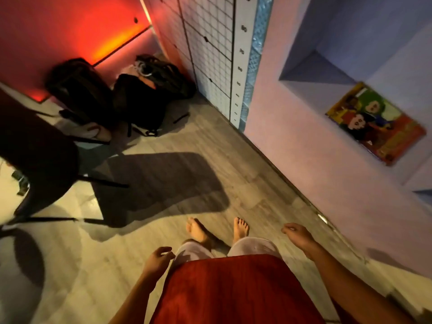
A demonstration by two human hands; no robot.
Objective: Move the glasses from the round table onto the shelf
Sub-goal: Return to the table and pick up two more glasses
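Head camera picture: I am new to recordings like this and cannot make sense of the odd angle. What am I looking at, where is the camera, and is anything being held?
There is no machine here. A person wears one wide-angle camera on the head, and it looks forward and down, so you see their own body from above: a red top, pale shorts and bare feet on a grey floor.

The left hand and the right hand hang loosely at the sides. Both are open and hold nothing.

Ahead on the left, dark backpacks lie on the floor by a red-lit wall, and a dark chair stands at the left edge. On the right, a lilac wall has a recessed shelf, and a colourful box leans in it.

No glasses and no round table show in this picture.
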